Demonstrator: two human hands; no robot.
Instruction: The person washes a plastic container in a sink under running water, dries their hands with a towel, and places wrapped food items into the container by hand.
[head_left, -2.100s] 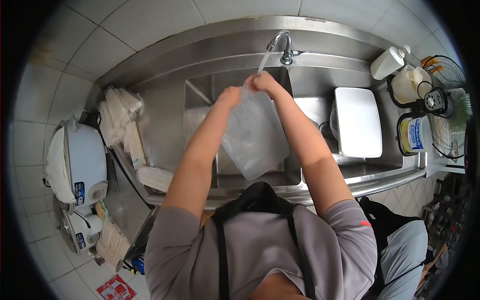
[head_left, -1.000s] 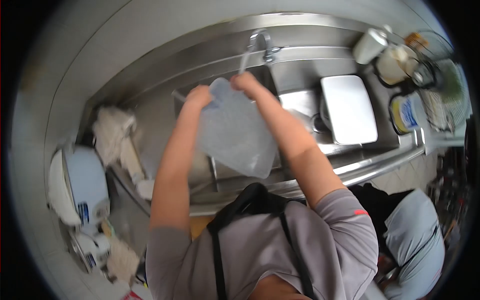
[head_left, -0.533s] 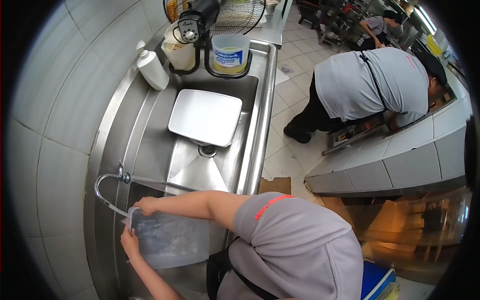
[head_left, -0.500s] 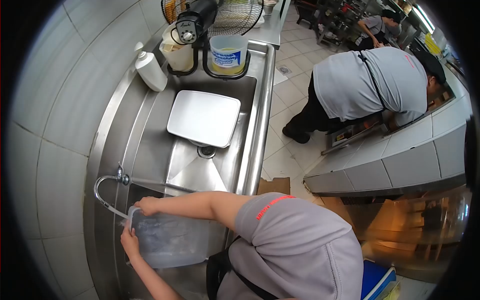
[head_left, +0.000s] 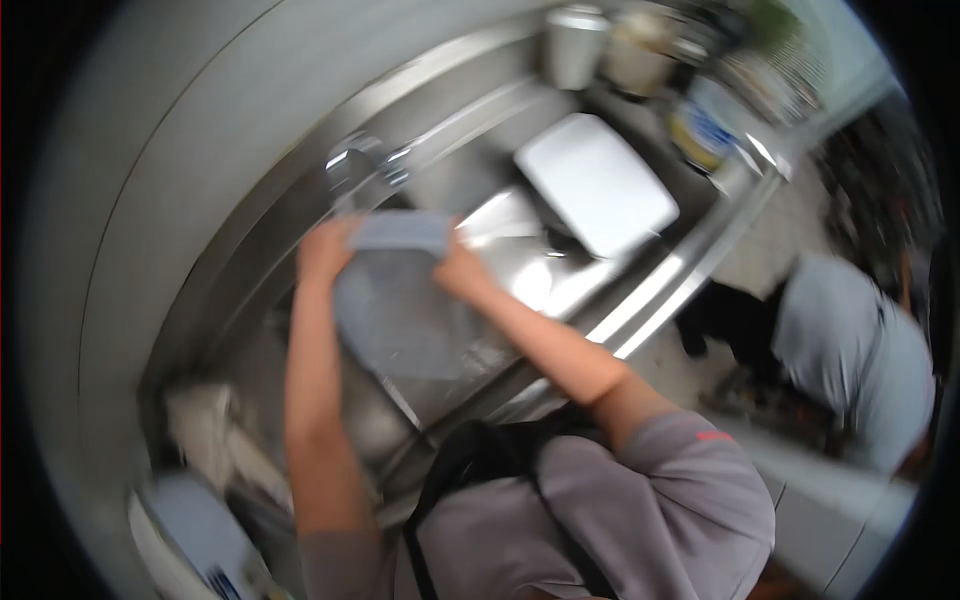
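Note:
A translucent plastic container [head_left: 400,300] is held over the sink basin, blurred by motion. My left hand [head_left: 325,250] grips its left rim near the top corner. At the right end of the same rim, my right hand [head_left: 462,268] is closed on the container. The curved metal faucet [head_left: 355,165] stands just beyond the container's far edge. Whether water runs from it now is too blurred to tell.
A white rectangular lid or tray [head_left: 598,185] lies in the right basin. Behind it stand a white bottle [head_left: 575,48] and a labelled tub [head_left: 706,125]. Whitish bundles [head_left: 215,435] lie at the left. A co-worker [head_left: 850,350] bends at the right.
The view has swung back left from the right side of the kitchen. The container, earlier under the running faucet, has its rim raised and spread between both hands, which stand farther apart.

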